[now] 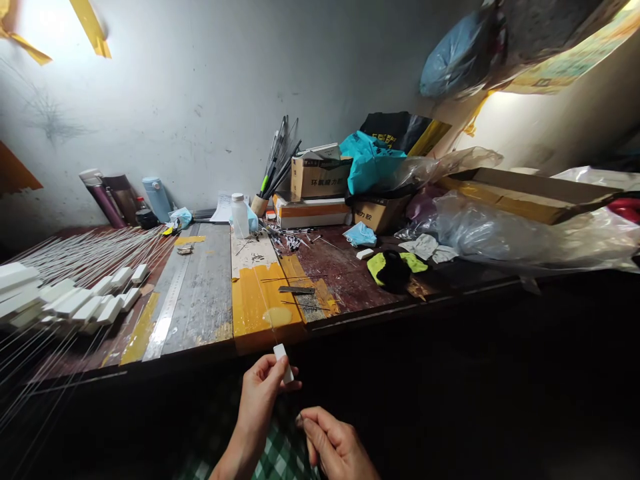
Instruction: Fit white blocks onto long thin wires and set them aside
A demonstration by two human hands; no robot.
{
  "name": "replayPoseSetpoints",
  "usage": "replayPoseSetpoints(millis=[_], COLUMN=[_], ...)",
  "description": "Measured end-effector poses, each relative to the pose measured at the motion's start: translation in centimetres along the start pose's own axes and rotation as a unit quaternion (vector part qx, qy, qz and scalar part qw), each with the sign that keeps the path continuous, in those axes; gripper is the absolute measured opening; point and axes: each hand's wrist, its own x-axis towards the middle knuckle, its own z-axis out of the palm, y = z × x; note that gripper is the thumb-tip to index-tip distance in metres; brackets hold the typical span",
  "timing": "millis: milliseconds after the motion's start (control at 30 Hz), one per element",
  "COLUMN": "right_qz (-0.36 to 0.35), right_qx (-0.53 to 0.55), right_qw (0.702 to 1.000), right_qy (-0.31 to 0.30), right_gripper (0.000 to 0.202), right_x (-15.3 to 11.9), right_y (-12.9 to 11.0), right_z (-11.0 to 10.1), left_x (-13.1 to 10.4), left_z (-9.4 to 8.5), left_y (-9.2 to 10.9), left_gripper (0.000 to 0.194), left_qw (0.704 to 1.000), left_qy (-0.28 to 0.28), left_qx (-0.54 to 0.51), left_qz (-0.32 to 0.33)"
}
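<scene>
Grey wall (200, 100) behind the table (350, 287); my left grip (257, 390) pinches a white block (279, 350) near its edge, my right grip (337, 440) closes, on what I can't tell. More blocks (75, 301) lie heaped leftward, probably done; what's left, unclear.

Garment (277, 455): your clothing's grn & wht chk, sm. squares; dimmer in shadow on your L side.
L hand (261, 388): yours, bare.
L forearm (234, 453): bare to btm edge.
R hand (339, 445): yours, also bare.
</scene>
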Motion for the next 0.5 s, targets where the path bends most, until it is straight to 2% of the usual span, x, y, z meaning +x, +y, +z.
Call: replayPoseSetpoints(millis=[167, 300, 367, 500], right_qz=[0.020, -0.011, -0.006, -0.003], right_qx=[-0.001, -0.027, -0.020, -0.024], right_qw=[0.999, 1.000, 1.000, 0.998], right_qy=[0.033, 0.007, 0.009, 0.062], right_gripper=[0.028, 0.035, 0.032, 0.028], right_x=[0.0, -0.1, 0.0, 0.2], right_y=[0.2, 0.3, 0.6, 1.4], right_z=[0.2, 0.2, 0.3, 1.0], left_x=[0.1, 0.2, 0.2, 0.2], left_z=[-0.2, -0.4, -0.5, -0.6], left_y=[-0.5, -0.9, -1.0, -0.9], left_gripper=[0.034, 0.033, 0.032, 0.030], left_qw=[1.000, 0.999, 0.999, 0.999], left_qy=[-0.014, -0.024, -0.025, -0.030], left_qx=[-0.009, -0.009, -0.007, -0.014], left_qz=[0.016, 0.025, 0.026, 0.032])
